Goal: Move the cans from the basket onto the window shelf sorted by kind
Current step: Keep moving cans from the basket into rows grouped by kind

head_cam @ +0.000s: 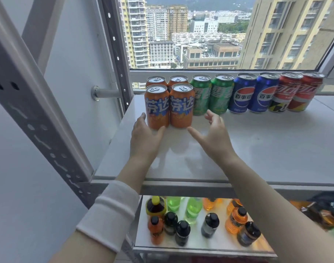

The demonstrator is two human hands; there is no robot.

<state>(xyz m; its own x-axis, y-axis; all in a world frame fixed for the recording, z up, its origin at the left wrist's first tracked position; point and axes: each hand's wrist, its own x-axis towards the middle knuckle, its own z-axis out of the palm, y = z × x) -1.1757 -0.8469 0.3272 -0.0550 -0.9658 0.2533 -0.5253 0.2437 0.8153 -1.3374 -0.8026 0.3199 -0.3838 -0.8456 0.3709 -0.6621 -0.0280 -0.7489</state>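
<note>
Orange cans [157,109] read 芬达; blue cans [242,94] read 百事可.

A grey perforated metal upright [39,118] slants across the left, and beside it a short metal rod [105,93] juts from a round wall mount. Through the window frame [115,44] stand pale high-rise blocks [137,31], lower buildings [209,56] and wooded hills [200,1]. A lower shelf [200,245] below holds upright bottles: one dark with a yellow cap [155,205], two green [193,207], several orange [236,219], and dark ones with black caps [182,232].
</note>
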